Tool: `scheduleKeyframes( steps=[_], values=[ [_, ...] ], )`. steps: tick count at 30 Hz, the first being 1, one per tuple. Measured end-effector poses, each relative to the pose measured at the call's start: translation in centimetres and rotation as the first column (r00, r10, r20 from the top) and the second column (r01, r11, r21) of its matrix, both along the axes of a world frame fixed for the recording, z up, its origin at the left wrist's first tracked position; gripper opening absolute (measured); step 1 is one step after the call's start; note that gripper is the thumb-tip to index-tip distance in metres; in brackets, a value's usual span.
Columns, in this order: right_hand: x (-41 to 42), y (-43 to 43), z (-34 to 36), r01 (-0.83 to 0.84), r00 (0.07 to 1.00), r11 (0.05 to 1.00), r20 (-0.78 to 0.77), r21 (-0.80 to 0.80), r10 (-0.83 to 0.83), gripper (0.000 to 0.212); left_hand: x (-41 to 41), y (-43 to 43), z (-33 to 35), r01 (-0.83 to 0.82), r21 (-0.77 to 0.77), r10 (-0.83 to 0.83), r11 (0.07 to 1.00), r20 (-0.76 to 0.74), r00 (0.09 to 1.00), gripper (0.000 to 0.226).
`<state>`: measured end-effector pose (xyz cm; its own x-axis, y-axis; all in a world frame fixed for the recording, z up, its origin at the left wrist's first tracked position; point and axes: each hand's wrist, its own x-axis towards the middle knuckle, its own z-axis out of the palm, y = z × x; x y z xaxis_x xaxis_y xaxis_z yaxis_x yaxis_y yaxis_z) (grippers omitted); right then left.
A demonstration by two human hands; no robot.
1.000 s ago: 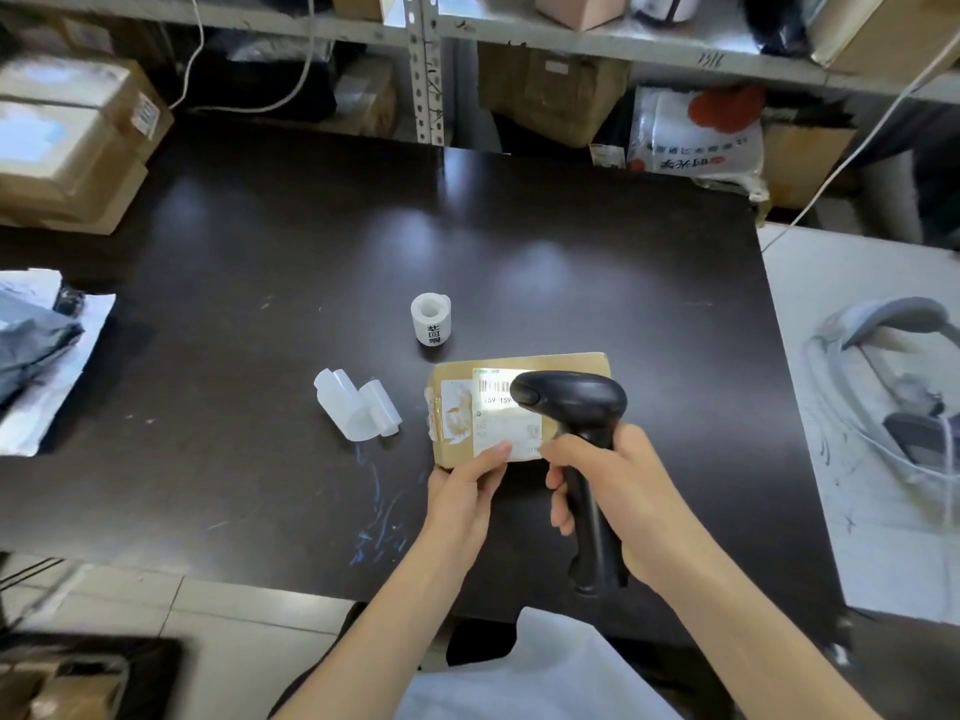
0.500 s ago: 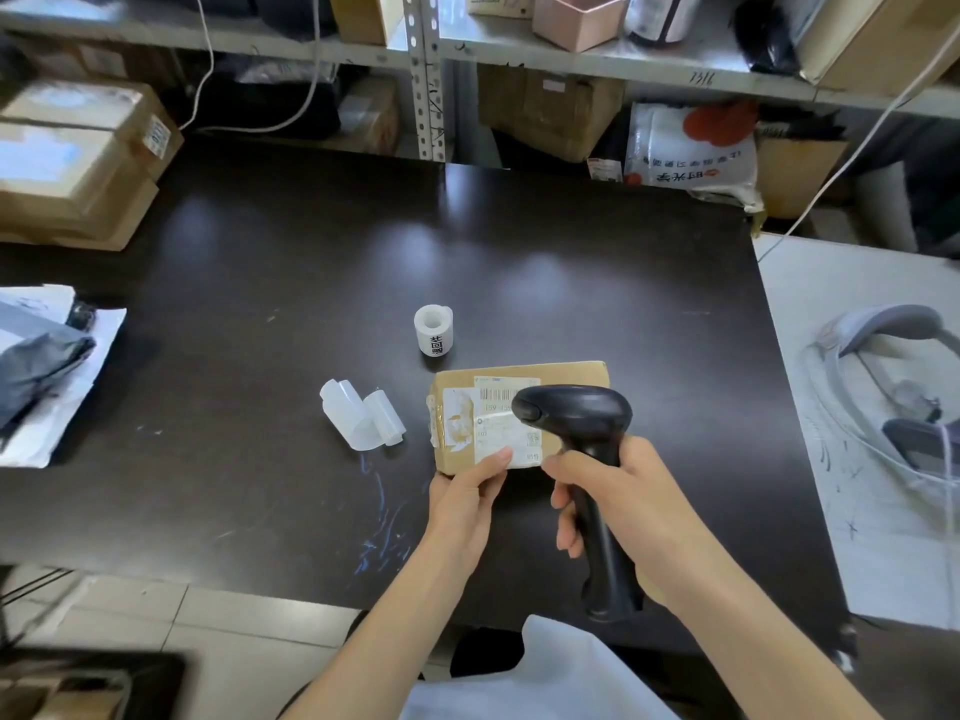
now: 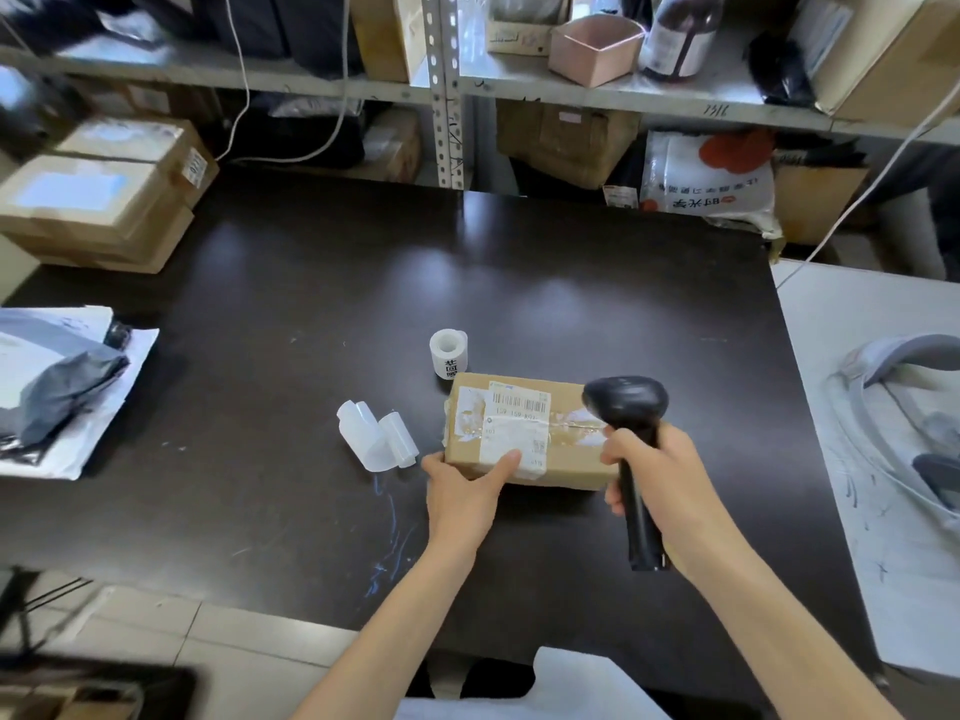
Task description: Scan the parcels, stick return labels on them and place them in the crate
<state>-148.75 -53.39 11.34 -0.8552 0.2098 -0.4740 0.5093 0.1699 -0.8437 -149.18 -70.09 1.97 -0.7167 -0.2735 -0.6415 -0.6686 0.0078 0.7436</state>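
A brown cardboard parcel [image 3: 569,449] with a white shipping label lies on the dark table [image 3: 311,304]. My left hand [image 3: 465,488] holds its near left corner, thumb on the label. My right hand [image 3: 662,475] grips the handle of a black barcode scanner [image 3: 626,407], whose head hangs over the parcel's right end. A small white roll of return labels [image 3: 448,351] stands just behind the parcel. Curled white backing strips [image 3: 375,441] lie to its left.
Stacked cardboard boxes [image 3: 98,200] sit at the table's far left, and grey and white mailer bags [image 3: 57,387] at the left edge. Metal shelving [image 3: 447,90] with boxes stands behind. A white side table [image 3: 831,366] with a grey device is at right.
The scanner head has moved right, off the label and toward the parcel's right end, uncovering the barcode. My left hand still holds the parcel's near corner.
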Motion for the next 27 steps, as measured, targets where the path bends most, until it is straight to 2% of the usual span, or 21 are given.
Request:
scheduleKeyframes(
  steps=[3,5,9,12,14,16,19,20,22,24,25,27],
  values=[
    [-3.5,2.5,-2.0,0.032,0.998,0.987,-0.062,0.155,-0.023,0.009,-0.9,-0.4,0.8,0.178,-0.223,-0.156,0.958,0.112,0.981,0.100],
    [-5.8,4.1,-3.5,0.001,0.997,0.953,-0.070,0.304,0.021,0.020,-1.0,-0.7,1.0,0.226,-0.331,-0.200,0.916,0.111,0.974,0.097],
    [-9.8,6.1,-6.9,-0.043,0.999,0.873,0.010,0.485,0.043,0.034,-2.2,-1.1,1.7,0.168,-0.612,-0.279,0.773,-0.089,0.956,0.070],
    [-11.7,6.6,-8.9,-0.090,0.996,0.792,0.063,0.603,0.065,0.040,-5.8,-1.8,3.1,0.083,-0.679,-0.364,0.729,-0.283,0.887,0.038],
    [-12.5,6.4,-9.7,-0.113,0.994,0.765,0.066,0.634,0.092,0.043,-9.3,-2.5,3.2,0.099,-0.733,-0.451,0.673,-0.301,0.840,0.039],
    [-13.0,6.1,-10.3,-0.129,0.991,0.755,0.049,0.643,0.128,0.045,-12.7,-3.1,2.8,0.196,-0.785,-0.545,0.588,-0.205,0.813,0.048],
    [-13.6,5.5,-11.1,-0.141,0.984,0.723,0.015,0.676,0.179,0.046,-16.3,-3.7,1.1,0.408,-0.821,-0.595,0.400,0.107,0.797,0.059],
    [-13.8,5.4,-11.4,-0.137,0.982,0.718,-0.004,0.682,0.191,0.045,-17.0,-3.8,0.5,0.451,-0.819,-0.591,0.354,0.177,0.787,0.058],
    [-14.0,5.4,-11.9,-0.129,0.977,0.716,-0.035,0.687,0.209,0.046,-18.0,-3.6,-0.1,0.479,-0.822,-0.604,0.308,0.220,0.766,0.048],
    [-14.2,5.3,-12.1,-0.138,0.974,0.708,-0.032,0.693,0.222,0.051,-18.5,-3.4,-0.5,0.454,-0.829,-0.633,0.326,0.165,0.756,0.036],
    [-14.4,5.3,-12.0,-0.153,0.975,0.707,-0.013,0.690,0.223,0.053,-18.5,-3.3,-0.5,0.430,-0.813,-0.628,0.394,0.103,0.771,0.032],
    [-14.6,5.5,-11.5,-0.193,0.975,0.723,0.049,0.663,0.216,0.056,-18.3,-3.1,-0.1,0.360,-0.668,-0.522,0.651,-0.050,0.851,0.029]
  ],
)
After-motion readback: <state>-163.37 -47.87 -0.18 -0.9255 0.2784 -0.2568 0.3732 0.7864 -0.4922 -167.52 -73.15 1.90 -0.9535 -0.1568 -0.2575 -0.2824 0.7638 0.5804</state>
